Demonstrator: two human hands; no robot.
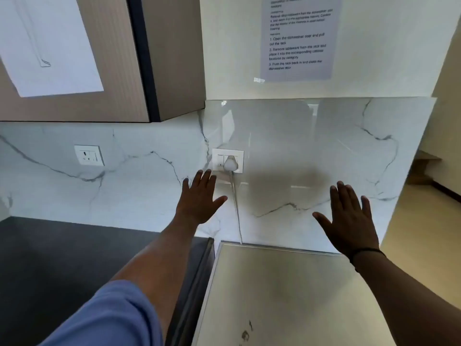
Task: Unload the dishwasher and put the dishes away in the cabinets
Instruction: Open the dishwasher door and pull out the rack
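My left hand (199, 198) is stretched forward with its fingers spread, empty, in front of the marble backsplash. My right hand (349, 216) is held out the same way, fingers apart and empty, with a dark band on the wrist. Both hover above the back edge of a brushed steel top (287, 295), likely the dishwasher's top. A tan upper cabinet (119, 71) hangs at the upper left, its door shut. No dishes are in view.
A white plug sits in a wall socket (228, 162) just beyond my left hand, its cable running down behind the steel top. Another socket (89, 155) is further left. A dark countertop (62, 265) lies at the lower left. A printed instruction sheet (296, 38) hangs on the wall.
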